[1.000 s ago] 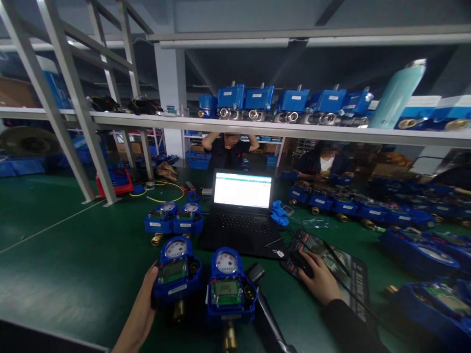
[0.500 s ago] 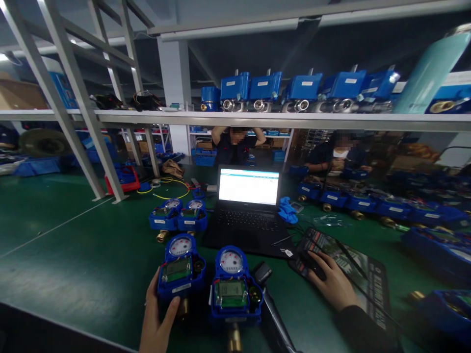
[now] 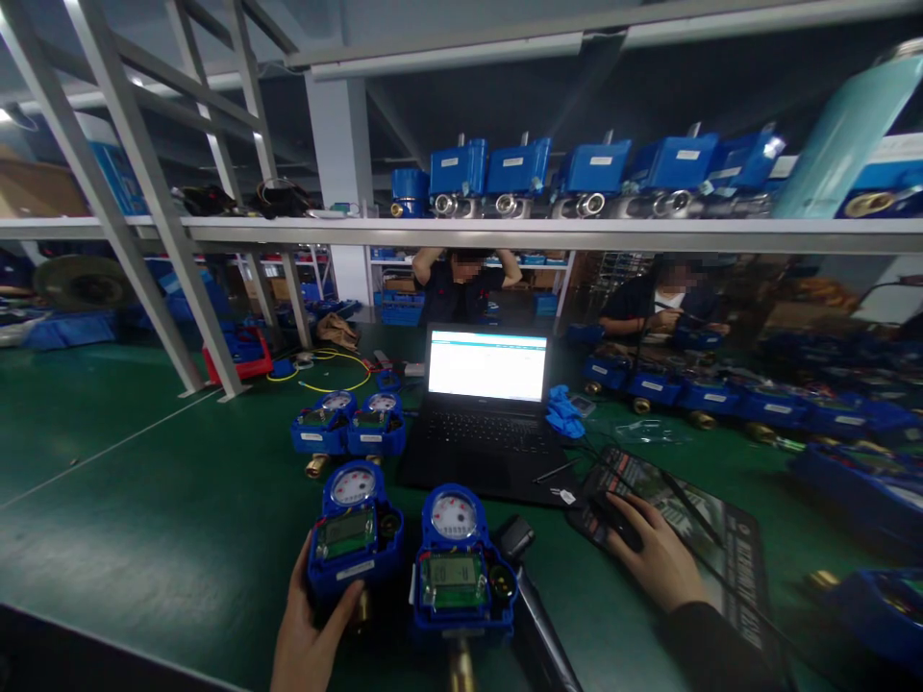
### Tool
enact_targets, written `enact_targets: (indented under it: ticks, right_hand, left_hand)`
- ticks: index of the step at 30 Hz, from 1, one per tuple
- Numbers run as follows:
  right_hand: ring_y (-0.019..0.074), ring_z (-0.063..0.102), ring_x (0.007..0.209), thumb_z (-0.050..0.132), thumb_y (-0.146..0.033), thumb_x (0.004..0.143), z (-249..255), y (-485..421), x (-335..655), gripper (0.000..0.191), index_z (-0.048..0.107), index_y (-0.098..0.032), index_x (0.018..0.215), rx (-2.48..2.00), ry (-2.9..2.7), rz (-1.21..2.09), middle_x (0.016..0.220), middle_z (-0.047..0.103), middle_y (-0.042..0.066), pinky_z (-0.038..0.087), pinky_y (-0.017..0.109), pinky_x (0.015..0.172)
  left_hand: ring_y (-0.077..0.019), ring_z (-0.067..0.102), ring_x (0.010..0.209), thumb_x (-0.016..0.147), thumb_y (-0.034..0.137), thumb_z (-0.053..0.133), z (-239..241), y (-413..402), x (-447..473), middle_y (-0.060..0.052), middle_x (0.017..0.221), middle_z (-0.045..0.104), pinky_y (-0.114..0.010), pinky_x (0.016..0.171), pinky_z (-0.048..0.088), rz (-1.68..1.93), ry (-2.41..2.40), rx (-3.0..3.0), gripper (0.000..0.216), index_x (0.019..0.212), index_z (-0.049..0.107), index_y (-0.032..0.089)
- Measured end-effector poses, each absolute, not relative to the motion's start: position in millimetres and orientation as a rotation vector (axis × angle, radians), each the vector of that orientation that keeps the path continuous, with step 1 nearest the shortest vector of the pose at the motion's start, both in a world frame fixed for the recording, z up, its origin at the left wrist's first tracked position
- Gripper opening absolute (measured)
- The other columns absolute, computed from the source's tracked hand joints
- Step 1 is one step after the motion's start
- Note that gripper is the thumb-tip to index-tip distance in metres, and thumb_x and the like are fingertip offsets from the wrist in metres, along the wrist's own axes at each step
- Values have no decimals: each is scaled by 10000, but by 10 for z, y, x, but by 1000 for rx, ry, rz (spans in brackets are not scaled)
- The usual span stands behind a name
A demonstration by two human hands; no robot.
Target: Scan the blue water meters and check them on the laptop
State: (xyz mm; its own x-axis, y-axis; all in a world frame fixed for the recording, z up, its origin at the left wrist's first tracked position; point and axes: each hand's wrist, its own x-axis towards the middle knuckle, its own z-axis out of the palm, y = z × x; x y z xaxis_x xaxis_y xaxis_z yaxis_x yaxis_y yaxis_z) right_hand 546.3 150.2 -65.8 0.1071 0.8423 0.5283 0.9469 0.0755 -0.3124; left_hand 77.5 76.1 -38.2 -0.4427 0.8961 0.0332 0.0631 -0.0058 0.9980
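My left hand (image 3: 311, 620) grips a blue water meter (image 3: 353, 538) by its left side and front, thumb near the brass pipe end. This meter has a round dial and an uncovered circuit board with a display. Right beside it stands a second open water meter (image 3: 456, 577), its display showing characters. My right hand (image 3: 660, 557) lies over a black computer mouse (image 3: 618, 524) on a printed mouse pad (image 3: 742, 562). Between the hands and farther back is an open laptop (image 3: 485, 423) with a mostly white screen. A handheld scanner (image 3: 537, 615) lies right of the second meter.
Two more open meters (image 3: 348, 428) stand left of the laptop. Blue gloves (image 3: 563, 411) lie at its right. Rows of meters (image 3: 710, 397) line the right side. Above runs a shelf (image 3: 461, 231) with blue devices and a bottle (image 3: 843, 144). Two people sit across the bench.
The second meter's display has changed to different characters. My left hand keeps its hold on the first meter, and my right hand stays on the mouse. The view has shifted very slightly.
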Motion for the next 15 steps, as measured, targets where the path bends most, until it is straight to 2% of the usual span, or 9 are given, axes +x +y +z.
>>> enact_targets:
  ticks: [4,15]
  right_hand:
    - [296,610,1071,439,-498,812,-686,1499,5473,525,626,-219,1215,-1805,-1728,-282,1235,591,113,521,460,922]
    - [291,602,1097,435,-492,822,-658,1483,5457,532,620,-201,1227,-1820,-1748,-265,1259,580,123,522,445,933]
  left_hand:
    - [-343,443,1280,613,588,768,-403,775,753,-182,1384,455,-460,1099,347,1513,1602,1007,1024,1412,309,140]
    - [-358,460,1227,626,674,701,-435,768,760,-191,1329,471,-515,1083,325,1451,1775,1104,1023,1397,319,121]
